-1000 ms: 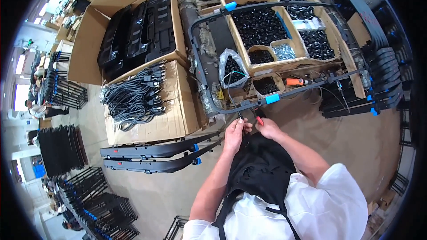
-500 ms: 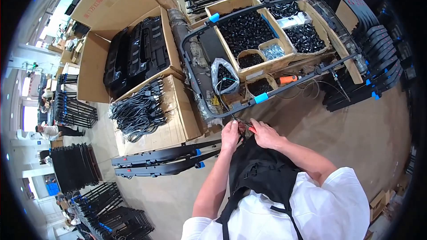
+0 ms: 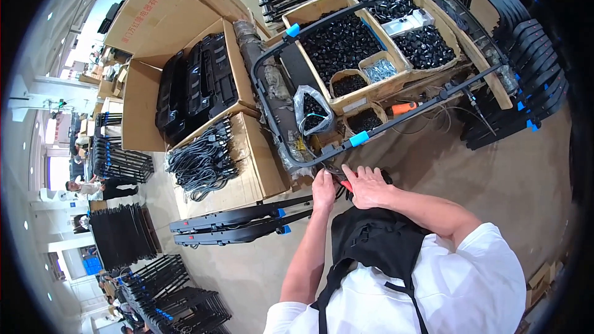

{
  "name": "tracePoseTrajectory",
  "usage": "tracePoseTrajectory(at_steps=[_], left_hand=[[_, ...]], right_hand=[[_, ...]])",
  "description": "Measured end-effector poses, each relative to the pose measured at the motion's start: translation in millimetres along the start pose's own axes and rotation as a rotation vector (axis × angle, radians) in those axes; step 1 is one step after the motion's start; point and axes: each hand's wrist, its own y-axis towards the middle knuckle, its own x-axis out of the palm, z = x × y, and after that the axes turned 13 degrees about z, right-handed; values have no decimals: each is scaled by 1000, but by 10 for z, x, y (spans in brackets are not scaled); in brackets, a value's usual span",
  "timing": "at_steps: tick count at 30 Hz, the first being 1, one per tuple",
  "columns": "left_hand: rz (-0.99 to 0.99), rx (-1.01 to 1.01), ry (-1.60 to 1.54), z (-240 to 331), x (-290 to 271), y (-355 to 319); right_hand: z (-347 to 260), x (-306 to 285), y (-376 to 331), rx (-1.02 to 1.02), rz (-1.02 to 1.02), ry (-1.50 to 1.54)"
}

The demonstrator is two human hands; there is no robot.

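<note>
My left hand (image 3: pixel 323 190) is closed in a pinch just below the near left corner of a black tubular frame (image 3: pixel 396 120). What its fingertips hold is too small and dark to make out. Beside it, my right hand (image 3: pixel 369 187) grips red-handled pliers (image 3: pixel 346 184), their jaws pointing toward the frame's corner and my left fingertips. Dark thin strands show under both hands. The frame lies across the parts boxes, with a piece of blue tape (image 3: pixel 359 139) on its near bar.
Past the frame, a divided cardboard box (image 3: pixel 396 89) holds black parts and screws. A clear bag (image 3: pixel 314 111) of black pieces stands inside the corner, near an orange-handled tool (image 3: pixel 404 108). Bundled black cables (image 3: pixel 201 161) lie on a carton at left. Black curved rails (image 3: pixel 229 235) sit below.
The whole view has shifted slightly. My right hand has moved a little away from my left, its fingers more stretched, and more of the red pliers shows between the hands.
</note>
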Motion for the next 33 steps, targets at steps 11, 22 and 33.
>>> tracePoseTrajectory(at_steps=[11,22,33], left_hand=[[-62,-8,-116,165,-32,6],[440,976,978,1113,-413,457],[-4,825,989,950,-293,1023]], right_hand=[[186,-22,30,-116,94,128],[-61,195,-187,-108,341,4],[-710,602,-240,90,558,-111]])
